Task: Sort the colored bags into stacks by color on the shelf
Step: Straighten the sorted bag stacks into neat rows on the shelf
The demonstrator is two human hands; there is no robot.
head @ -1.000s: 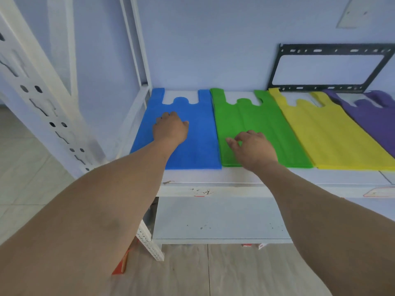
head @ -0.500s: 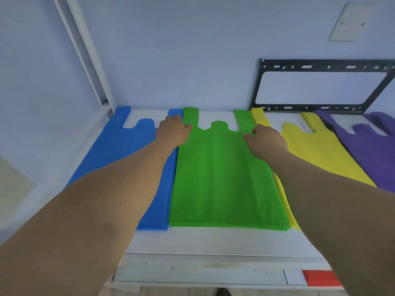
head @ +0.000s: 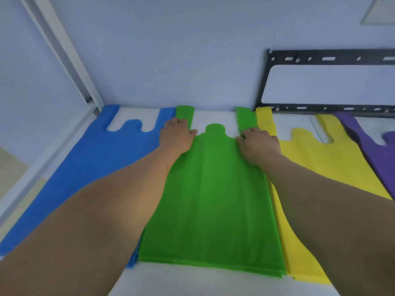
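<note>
Four flat stacks of bags lie side by side on the white shelf (head: 192, 283): blue (head: 96, 167) at the left, then green (head: 209, 199), yellow (head: 316, 167) and purple (head: 380, 159) at the right edge. My left hand (head: 176, 135) lies palm down on the base of the green stack's left handle, its thumb spread toward the middle. On the base of the right handle, my right hand (head: 258, 144) presses with bent fingers. The green stack overlaps the blue one's right edge and the yellow one's left edge. My forearms cover parts of the blue, green and yellow stacks.
A black metal frame (head: 320, 58) leans against the back wall behind the yellow and purple stacks. A white shelf upright (head: 64, 54) rises at the back left corner. The shelf's side rail runs along the left of the blue stack.
My hands have moved from the lower parts of the blue and green stacks to the green stack's two handles at the back. My head has come closer to the shelf.
</note>
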